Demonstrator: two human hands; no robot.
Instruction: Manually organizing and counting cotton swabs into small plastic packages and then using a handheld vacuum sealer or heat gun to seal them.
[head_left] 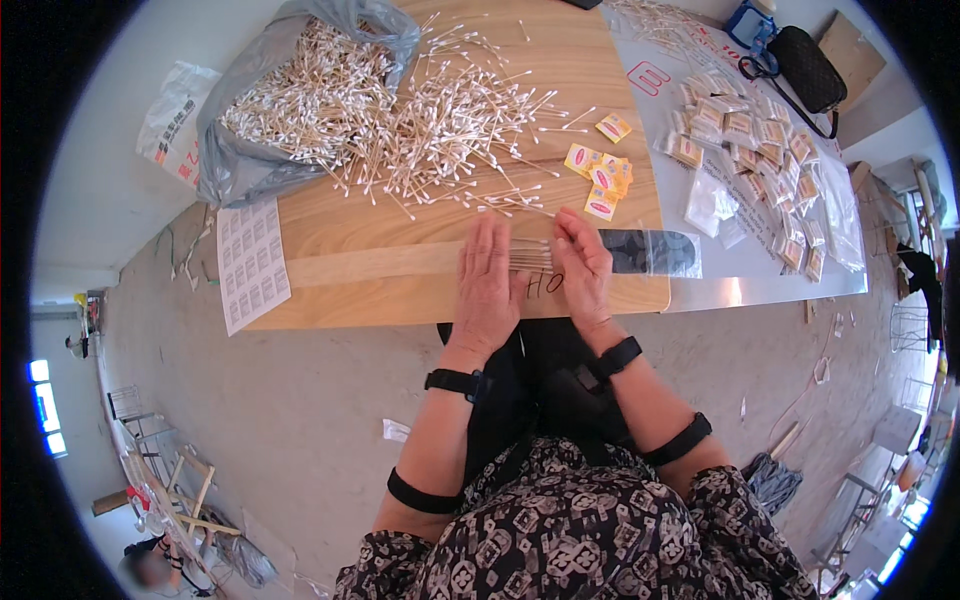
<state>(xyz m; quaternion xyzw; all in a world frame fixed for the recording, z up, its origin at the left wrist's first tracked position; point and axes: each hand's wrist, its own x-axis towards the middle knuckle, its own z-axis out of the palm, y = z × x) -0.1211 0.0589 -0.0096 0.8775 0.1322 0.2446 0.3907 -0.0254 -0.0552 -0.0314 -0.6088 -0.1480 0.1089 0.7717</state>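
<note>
A small row of cotton swabs (530,256) lies side by side on the wooden table, over a clear plastic strip (370,262). My left hand (487,275) rests flat at the row's left end, fingers stretched out and thumb beside the swabs. At its right end is my right hand (583,262), fingers slightly bent and thumb near the swab ends. The swabs sit between both hands. Just beyond, a large loose heap of cotton swabs (460,125) spreads over the table. One stray swab reaches close to my right fingertips; contact is unclear.
A grey plastic bag (225,150) full of swabs stands at the far left. Small yellow printed cards (604,178) lie right of the heap. Farther right are many small filled packets (740,125) and a black bag (808,68). A printed label sheet (253,262) overhangs the left edge.
</note>
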